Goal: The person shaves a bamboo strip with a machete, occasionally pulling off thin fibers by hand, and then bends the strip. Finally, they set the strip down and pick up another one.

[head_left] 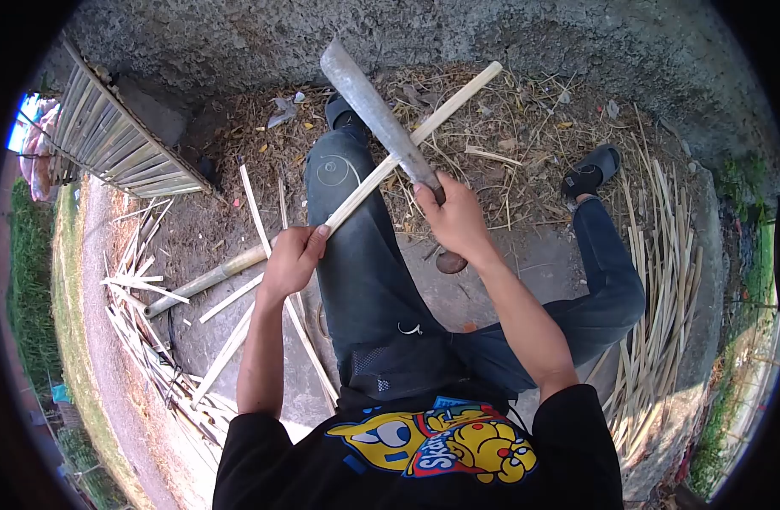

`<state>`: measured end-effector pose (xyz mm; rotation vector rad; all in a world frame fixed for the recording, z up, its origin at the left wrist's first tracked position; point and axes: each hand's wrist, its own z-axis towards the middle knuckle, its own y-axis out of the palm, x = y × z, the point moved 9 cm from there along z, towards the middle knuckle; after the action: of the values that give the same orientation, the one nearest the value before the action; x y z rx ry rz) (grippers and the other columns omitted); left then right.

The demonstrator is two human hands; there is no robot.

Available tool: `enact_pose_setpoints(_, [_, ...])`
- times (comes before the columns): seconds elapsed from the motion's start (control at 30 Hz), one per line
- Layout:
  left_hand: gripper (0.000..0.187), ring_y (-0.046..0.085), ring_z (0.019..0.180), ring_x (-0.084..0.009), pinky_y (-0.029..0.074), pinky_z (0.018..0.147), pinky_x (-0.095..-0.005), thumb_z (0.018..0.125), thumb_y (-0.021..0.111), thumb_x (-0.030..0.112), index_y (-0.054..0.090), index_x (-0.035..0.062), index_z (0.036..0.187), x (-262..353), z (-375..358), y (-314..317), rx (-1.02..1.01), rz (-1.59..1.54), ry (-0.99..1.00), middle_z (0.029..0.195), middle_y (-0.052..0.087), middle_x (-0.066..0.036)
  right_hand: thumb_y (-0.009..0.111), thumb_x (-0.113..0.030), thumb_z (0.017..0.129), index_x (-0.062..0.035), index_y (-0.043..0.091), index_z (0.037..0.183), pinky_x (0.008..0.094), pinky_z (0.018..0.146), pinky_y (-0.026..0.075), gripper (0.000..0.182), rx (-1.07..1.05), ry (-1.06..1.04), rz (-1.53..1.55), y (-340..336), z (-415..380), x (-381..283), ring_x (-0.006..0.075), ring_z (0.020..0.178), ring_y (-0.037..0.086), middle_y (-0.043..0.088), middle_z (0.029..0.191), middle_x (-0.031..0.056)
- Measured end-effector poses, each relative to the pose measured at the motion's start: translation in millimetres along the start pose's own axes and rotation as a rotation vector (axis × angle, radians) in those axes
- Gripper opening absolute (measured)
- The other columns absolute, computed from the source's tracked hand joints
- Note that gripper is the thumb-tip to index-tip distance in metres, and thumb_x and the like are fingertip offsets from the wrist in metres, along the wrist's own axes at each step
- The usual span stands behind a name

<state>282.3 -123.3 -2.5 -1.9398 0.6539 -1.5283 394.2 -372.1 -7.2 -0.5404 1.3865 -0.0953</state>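
My right hand (451, 214) is wrapped round the handle of a large machete (368, 100), whose broad grey blade points up and to the left. The blade crosses a pale bamboo strip (458, 104) above my thigh. My left hand (294, 257) grips the lower part of that strip, its thumb lying along the top. The strip slants up to the right over my leg. A round bamboo pole (204, 280) lies on the ground, running down to the left from beside my left hand.
Split bamboo strips lie in a pile (662, 280) at the right and another (156, 340) at the left. A slatted bamboo panel (122, 136) leans at the upper left. A rough wall (526, 38) stands ahead, with dry litter (526, 127) at its foot.
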Motion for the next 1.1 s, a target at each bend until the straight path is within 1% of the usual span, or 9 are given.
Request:
enact_pose_setpoints(0.23, [0.039,0.057,0.05,-0.0218,0.041,0.053,-0.0367,0.1,0.063,0.035,0.068,0.0004,0.083,25,-26,-26,0.188,0.322,0.018,0.056,0.059,-0.011,0.062,-0.031,0.098,-0.002,0.063,0.094,0.0446,0.057,0.044,0.029,-0.059,0.079,0.111,21,-7,20,0.0336,0.058,0.06,0.06,0.063,0.0141])
enact_pose_setpoints(0.33, [0.043,0.068,0.069,-0.0314,0.05,0.065,-0.0425,0.095,0.069,0.038,0.063,0.0041,0.121,29,-81,-55,0.312,0.469,0.0,0.077,0.07,-0.011,0.062,-0.03,0.098,-0.0021,0.063,0.096,0.0445,0.058,0.046,0.028,-0.05,0.102,0.056,19,-9,19,0.0344,0.06,0.063,0.063,0.065,0.014])
enact_pose_setpoints(0.43, [0.051,0.068,0.085,-0.0302,0.05,0.078,-0.0428,0.093,0.07,0.04,0.061,0.0028,0.126,0,-154,-71,0.275,0.438,-0.182,0.089,0.071,-0.013,0.064,-0.03,0.099,-0.0017,0.062,0.095,0.0363,0.053,0.044,0.029,0.029,0.027,0.011,19,-15,22,0.0193,0.053,0.056,0.058,0.061,0.008])
enact_pose_setpoints(0.57, [0.062,0.072,0.082,-0.0324,0.053,0.079,-0.0443,0.092,0.067,0.052,0.06,0.0006,0.126,-31,-221,-69,0.24,0.373,-0.304,0.084,0.072,-0.017,0.064,-0.028,0.097,-0.0002,0.062,0.098,0.0429,0.06,0.047,0.028,-0.019,0.049,0.001,27,-23,20,0.0313,0.063,0.062,0.062,0.068,0.015])
enact_pose_setpoints(0.67, [0.079,0.074,0.091,-0.0337,0.057,0.087,-0.0405,0.077,0.082,0.053,0.058,-0.0018,0.128,-39,-244,-17,-0.069,0.003,-0.3,0.088,0.074,-0.021,0.065,-0.028,0.096,0.0005,0.061,0.099,0.0479,0.064,0.049,0.029,-0.038,0.083,0.004,39,-23,20,0.04,0.072,0.067,0.066,0.075,0.0207])
enact_pose_setpoints(0.83, [0.011,0.072,0.069,-0.0276,0.053,0.063,-0.0357,0.097,0.063,0.009,0.062,-0.0025,0.097,-81,-263,26,-0.175,-0.224,-0.57,0.075,0.071,-0.017,0.066,-0.03,0.096,0.0017,0.058,0.092,0.0466,0.062,0.047,0.032,0.073,-0.021,0.056,39,-24,24,0.0385,0.066,0.063,0.063,0.07,0.02])
enact_pose_setpoints(0.93, [0.014,0.061,0.052,-0.028,0.046,0.054,-0.0368,0.097,0.064,0.014,0.061,0.0017,0.091,-84,-242,-53,0.247,0.219,-0.332,0.059,0.062,-0.011,0.065,-0.029,0.097,0.0023,0.059,0.092,0.0442,0.061,0.048,0.032,0.034,0.018,0.03,20,-13,17,0.0317,0.06,0.062,0.063,0.069,0.018])
enact_pose_setpoints(1.03, [0.06,0.045,0.045,-0.029,0.034,0.049,-0.042,0.1,0.055,0.053,0.059,0.0017,0.068,-101,-211,-92,0.315,0.324,-0.23,0.049,0.043,-0.014,0.063,-0.029,0.099,0.0004,0.06,0.093,0.0377,0.052,0.047,0.03,0.091,0.119,0.168,4,17,47,0.0202,0.052,0.058,0.062,0.066,0.0106])
enact_pose_setpoints(1.1, [0.063,0.041,0.045,-0.0266,0.033,0.049,-0.0417,0.098,0.059,0.053,0.057,0.0005,0.064,-117,-180,-100,0.254,0.434,-0.278,0.049,0.041,-0.013,0.061,-0.029,0.101,-0.0021,0.061,0.095,0.0299,0.043,0.043,0.028,0.091,0.276,0.353,-10,30,58,0.0105,0.047,0.052,0.058,0.064,0.0026])
